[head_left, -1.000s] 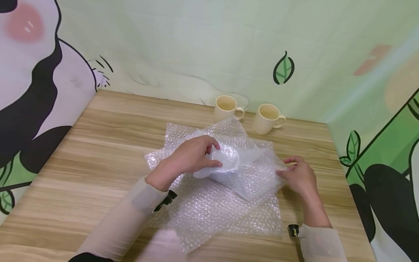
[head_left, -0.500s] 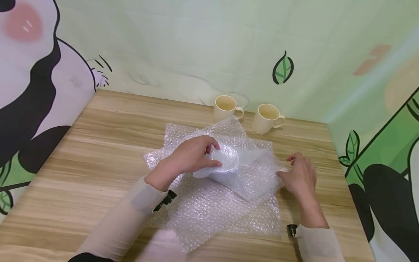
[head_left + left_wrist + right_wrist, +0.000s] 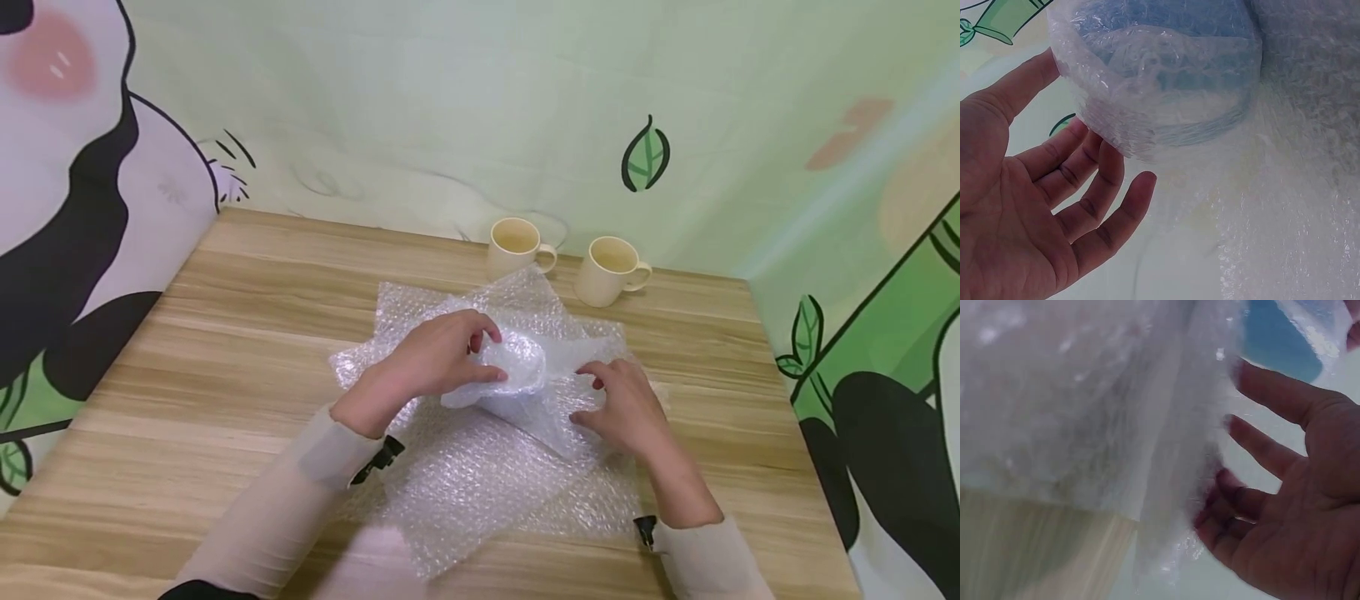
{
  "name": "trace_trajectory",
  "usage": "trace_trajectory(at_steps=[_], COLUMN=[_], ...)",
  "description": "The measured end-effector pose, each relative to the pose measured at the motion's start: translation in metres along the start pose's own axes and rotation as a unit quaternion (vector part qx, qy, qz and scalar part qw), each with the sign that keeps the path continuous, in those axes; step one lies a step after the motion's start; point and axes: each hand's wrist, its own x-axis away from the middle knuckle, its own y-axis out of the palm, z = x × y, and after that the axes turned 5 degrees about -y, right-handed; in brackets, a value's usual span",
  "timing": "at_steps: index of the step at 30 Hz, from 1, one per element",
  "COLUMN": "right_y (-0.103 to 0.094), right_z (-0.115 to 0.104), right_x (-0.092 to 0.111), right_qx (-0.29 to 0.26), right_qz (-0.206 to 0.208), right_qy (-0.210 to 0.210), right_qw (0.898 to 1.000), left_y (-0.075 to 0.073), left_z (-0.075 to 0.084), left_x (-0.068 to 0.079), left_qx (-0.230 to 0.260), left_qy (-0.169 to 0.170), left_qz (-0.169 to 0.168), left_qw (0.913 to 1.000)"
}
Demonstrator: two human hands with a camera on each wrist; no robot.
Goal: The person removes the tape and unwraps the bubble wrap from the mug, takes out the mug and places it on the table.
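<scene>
A bluish, rounded object wrapped in bubble wrap (image 3: pixel 523 360) lies on the stacked sheets; its exact kind is veiled by the layers. My left hand (image 3: pixel 442 354) holds its left end, thumb on one side and fingers curved along the other. In the left wrist view, the wrapped object (image 3: pixel 1166 81) touches that thumb and some fingertips. To the right, my right hand (image 3: pixel 626 408) is over the loose flap of bubble wrap, thumb and fingers spread apart. In the right wrist view, its fingertips touch the bubble wrap sheet (image 3: pixel 1085 412) without pinching it.
Two cream mugs, a left one (image 3: pixel 513 243) and a right one (image 3: pixel 611 271), stand upright behind the wrap near the wall. Further bubble wrap sheets (image 3: pixel 457 500) lie spread beneath on the wooden table (image 3: pixel 247 333).
My right hand has let go of the flap's outer right corner and moved left, inward over the flap. The left hand and the wrapped object have stayed in place.
</scene>
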Motion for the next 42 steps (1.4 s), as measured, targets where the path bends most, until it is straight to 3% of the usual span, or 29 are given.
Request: trace_trajectory(at_steps=[9, 21, 28, 33, 42], right_y=[0.011, 0.011, 0.011, 0.011, 0.012], right_z=[0.009, 0.015, 0.014, 0.013, 0.014], right_x=[-0.002, -0.008, -0.010, -0.010, -0.011], right_qx=[0.013, -0.025, -0.029, -0.030, -0.033], right_qz=[-0.058, -0.077, -0.086, -0.085, -0.088], right_qy=[0.047, 0.066, 0.073, 0.075, 0.077], right_qw=[0.997, 0.995, 0.993, 0.993, 0.993], left_y=[-0.001, 0.001, 0.003, 0.006, 0.008], left_z=[0.000, -0.003, 0.006, 0.016, 0.025], left_x=[0.000, 0.001, 0.006, 0.011, 0.015], left_qx=[0.004, -0.002, -0.077, -0.130, -0.150], left_qy=[0.004, 0.016, 0.032, 0.013, -0.004], left_qz=[-0.003, 0.005, 0.013, 0.017, 0.021], left_qw=[1.0000, 0.9999, 0.9965, 0.9913, 0.9884])
